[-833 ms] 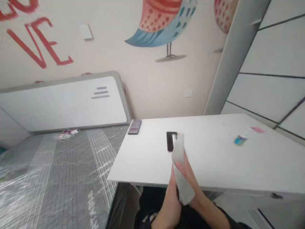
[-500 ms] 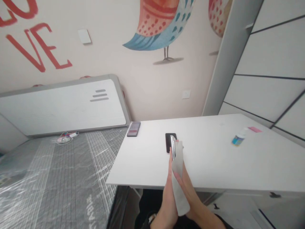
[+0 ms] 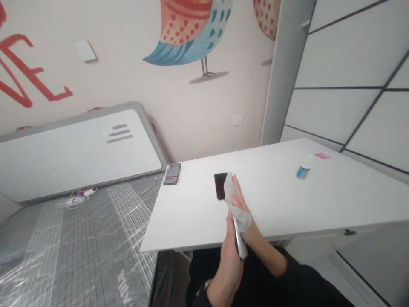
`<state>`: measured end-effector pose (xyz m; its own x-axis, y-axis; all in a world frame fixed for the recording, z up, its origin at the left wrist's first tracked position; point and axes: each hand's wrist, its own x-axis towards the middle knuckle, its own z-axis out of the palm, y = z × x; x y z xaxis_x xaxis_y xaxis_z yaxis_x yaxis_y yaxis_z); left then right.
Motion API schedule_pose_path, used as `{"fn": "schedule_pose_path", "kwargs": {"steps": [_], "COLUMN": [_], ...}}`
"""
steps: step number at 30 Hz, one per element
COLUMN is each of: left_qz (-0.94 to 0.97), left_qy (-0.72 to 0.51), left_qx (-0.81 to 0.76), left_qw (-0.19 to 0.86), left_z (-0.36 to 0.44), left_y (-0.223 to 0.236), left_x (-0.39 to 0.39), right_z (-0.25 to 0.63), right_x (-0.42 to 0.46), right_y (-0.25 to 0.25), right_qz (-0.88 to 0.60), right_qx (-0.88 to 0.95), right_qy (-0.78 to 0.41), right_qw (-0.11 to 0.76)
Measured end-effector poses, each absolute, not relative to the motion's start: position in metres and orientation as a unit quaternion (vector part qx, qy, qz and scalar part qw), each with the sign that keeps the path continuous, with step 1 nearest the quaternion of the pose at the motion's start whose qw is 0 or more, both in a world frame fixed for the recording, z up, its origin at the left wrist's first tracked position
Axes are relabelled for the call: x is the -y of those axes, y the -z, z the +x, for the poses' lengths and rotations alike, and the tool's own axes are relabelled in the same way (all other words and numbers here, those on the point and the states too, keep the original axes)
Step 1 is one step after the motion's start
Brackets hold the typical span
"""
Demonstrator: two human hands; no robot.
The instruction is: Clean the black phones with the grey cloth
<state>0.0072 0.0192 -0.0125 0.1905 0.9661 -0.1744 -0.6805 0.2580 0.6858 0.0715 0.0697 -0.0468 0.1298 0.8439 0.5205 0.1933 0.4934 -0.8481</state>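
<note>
My left hand [image 3: 228, 251] grips a thin phone [image 3: 238, 238] held edge-on near the front of the white table [image 3: 287, 204]. My right hand [image 3: 240, 205] presses a pale grey cloth [image 3: 232, 200] against the phone, fingers closed round the cloth. Just beyond my hands a second, black phone [image 3: 220, 186] lies flat on the table. A small object with a blurred face [image 3: 172, 173] sits at the table's far left corner.
A small bottle with a blue label [image 3: 302, 170] and a pink slip [image 3: 322, 155] rest at the table's far right. A bed with a plastic-wrapped grey mattress [image 3: 73, 243] and white headboard [image 3: 79, 147] stands to the left. A bird mural covers the wall behind.
The phone in my left hand has dropped lower and nearer to me, while my right hand has slid the cloth up along it. The camera has swung right.
</note>
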Motion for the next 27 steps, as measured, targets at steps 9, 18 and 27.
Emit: {"fn": "schedule_pose_path", "kwargs": {"steps": [9,18,27], "left_qz": [0.213,0.186,0.210], "left_qy": [-0.539,-0.522,-0.534], "left_qx": [-0.223,-0.223,-0.235], "left_qw": [0.784,0.802,0.785], "left_z": [0.007,0.003,0.004], "left_y": [0.002,-0.006,-0.014], "left_x": [-0.024,-0.028,-0.031], "right_z": [0.082,0.080,0.076], "right_x": [-0.068,-0.051,-0.055], "right_y": [0.042,0.022,0.018], "right_qz": [-0.465,-0.465,-0.465], "right_qx": [0.659,0.685,0.675], "right_qy": [-0.143,-0.058,-0.099], "right_qw": [0.574,0.557,0.564]}}
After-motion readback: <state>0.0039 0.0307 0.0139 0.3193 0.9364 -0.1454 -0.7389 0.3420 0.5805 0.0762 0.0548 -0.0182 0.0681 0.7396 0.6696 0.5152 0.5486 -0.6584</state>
